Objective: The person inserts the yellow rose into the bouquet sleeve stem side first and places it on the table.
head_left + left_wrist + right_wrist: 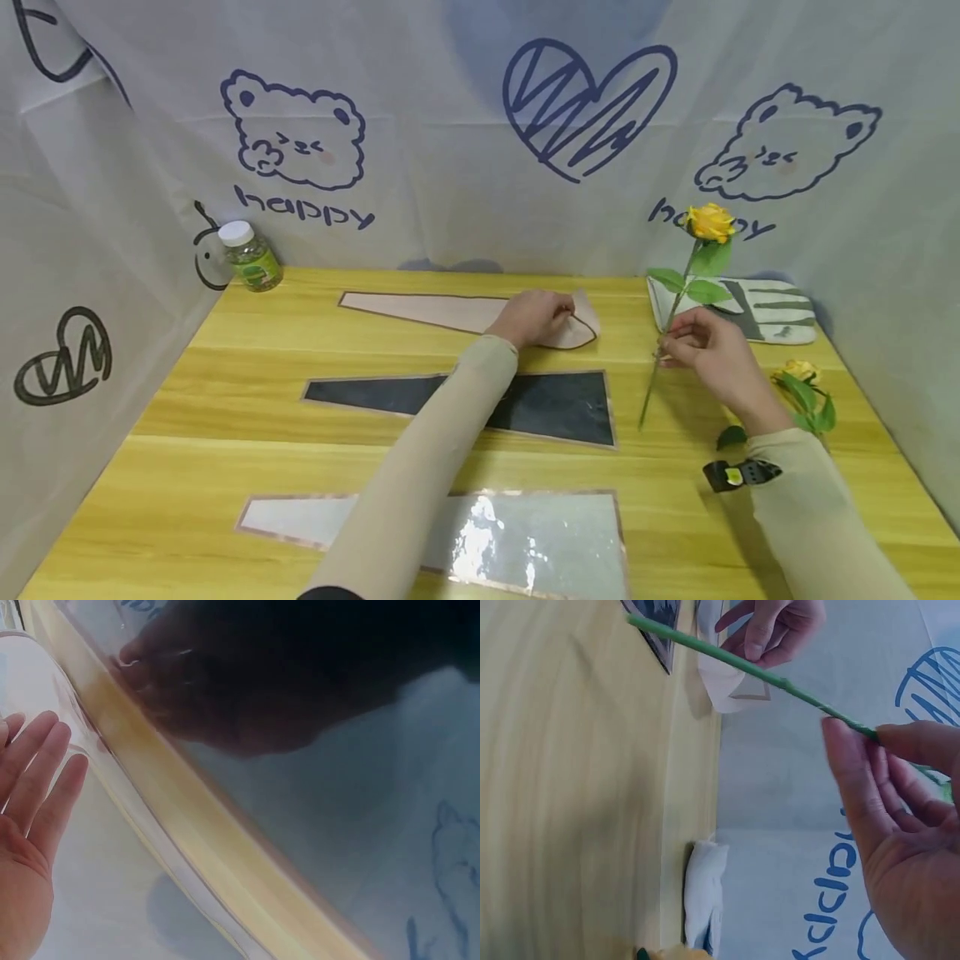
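Between thumb and fingertips, the right hand (712,354) pinches the green stem (765,673) of a yellow rose (710,223), its bloom up and its lower end above the wood. The left hand (534,317) grips the wide right end of a pale pink tapered sheet (450,311), whose corner is lifted and bent. In the left wrist view the fingers (64,776) show beside a pale sheet. Nearer lie a black tapered sheet (562,407) and a glossy whitish one (555,533).
A second yellow rose (798,371) lies at the right, below a white and grey glove-like item (776,312). A lidded jar (255,258) stands at the back left. Drawn-on cloth hangs behind and at both sides.
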`<move>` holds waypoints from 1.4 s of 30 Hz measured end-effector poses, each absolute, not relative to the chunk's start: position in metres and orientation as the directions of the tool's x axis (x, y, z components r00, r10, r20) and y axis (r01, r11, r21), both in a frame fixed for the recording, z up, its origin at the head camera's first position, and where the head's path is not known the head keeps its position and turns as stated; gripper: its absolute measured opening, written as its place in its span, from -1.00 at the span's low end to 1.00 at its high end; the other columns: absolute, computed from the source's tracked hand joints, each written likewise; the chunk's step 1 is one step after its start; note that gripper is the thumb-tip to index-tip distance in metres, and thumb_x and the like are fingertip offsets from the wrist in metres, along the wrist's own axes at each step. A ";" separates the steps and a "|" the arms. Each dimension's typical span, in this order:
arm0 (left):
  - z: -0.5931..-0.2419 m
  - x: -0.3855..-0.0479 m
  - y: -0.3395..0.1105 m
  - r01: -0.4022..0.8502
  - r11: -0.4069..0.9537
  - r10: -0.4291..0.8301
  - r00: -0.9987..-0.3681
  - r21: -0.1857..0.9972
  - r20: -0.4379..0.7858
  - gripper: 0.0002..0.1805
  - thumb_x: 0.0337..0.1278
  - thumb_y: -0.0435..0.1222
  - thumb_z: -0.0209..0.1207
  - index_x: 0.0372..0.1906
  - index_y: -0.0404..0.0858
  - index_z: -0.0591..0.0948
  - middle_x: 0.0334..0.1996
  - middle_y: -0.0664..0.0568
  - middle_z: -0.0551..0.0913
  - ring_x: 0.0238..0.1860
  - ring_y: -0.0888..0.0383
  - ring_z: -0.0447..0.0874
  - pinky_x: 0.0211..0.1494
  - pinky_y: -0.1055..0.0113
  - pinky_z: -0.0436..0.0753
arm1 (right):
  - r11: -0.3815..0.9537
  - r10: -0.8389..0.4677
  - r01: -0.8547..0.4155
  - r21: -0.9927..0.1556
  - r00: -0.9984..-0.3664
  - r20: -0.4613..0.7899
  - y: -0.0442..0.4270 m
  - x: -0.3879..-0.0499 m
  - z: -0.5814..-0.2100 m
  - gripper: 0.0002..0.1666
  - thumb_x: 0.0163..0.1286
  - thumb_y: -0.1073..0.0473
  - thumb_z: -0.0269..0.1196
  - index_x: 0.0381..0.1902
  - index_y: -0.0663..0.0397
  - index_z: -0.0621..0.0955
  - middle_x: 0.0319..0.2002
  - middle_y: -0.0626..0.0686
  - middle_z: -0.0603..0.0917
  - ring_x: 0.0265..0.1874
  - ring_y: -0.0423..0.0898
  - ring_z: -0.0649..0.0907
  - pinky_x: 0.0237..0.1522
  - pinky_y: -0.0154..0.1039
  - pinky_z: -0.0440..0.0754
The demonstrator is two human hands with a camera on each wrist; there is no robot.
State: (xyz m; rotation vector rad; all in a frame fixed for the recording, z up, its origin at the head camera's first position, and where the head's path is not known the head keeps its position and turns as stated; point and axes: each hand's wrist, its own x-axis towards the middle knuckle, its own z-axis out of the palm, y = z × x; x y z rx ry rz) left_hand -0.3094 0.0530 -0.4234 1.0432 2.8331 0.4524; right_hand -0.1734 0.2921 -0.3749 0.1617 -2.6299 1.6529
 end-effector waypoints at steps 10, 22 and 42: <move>-0.424 -0.309 0.057 0.610 0.732 0.637 -0.771 0.302 0.015 -0.73 0.49 -0.14 0.02 0.09 -0.05 0.65 -0.02 0.13 0.67 -0.08 0.18 0.62 0.03 0.26 0.54 | 0.090 0.105 -0.220 -0.971 -0.968 0.229 0.287 -0.198 -0.381 -0.80 0.39 0.44 0.21 -0.08 0.38 0.45 -0.21 0.13 0.55 -0.30 -0.15 0.70 -0.24 -0.31 0.66; -0.425 -0.308 0.053 0.610 0.728 0.637 -0.771 0.313 0.022 -0.72 0.50 -0.12 0.01 0.07 -0.03 0.66 -0.04 0.14 0.68 -0.10 0.22 0.62 0.01 0.28 0.55 | -0.048 0.345 -0.325 -0.944 -0.893 0.290 0.269 -0.227 -0.384 -0.89 0.37 0.42 0.23 -0.20 0.31 0.50 -0.19 0.16 0.53 -0.21 -0.05 0.66 -0.17 -0.25 0.66; -0.418 -0.304 0.060 0.651 0.694 0.669 -0.741 0.307 0.061 -0.74 0.49 -0.15 0.03 0.07 -0.04 0.66 -0.04 0.15 0.68 -0.07 0.22 0.63 0.01 0.28 0.55 | -0.124 0.414 -0.214 -0.969 -0.898 0.145 0.248 -0.246 -0.418 -0.79 0.34 0.50 0.21 -0.09 0.40 0.48 -0.21 0.15 0.56 -0.21 -0.04 0.70 -0.12 -0.24 0.64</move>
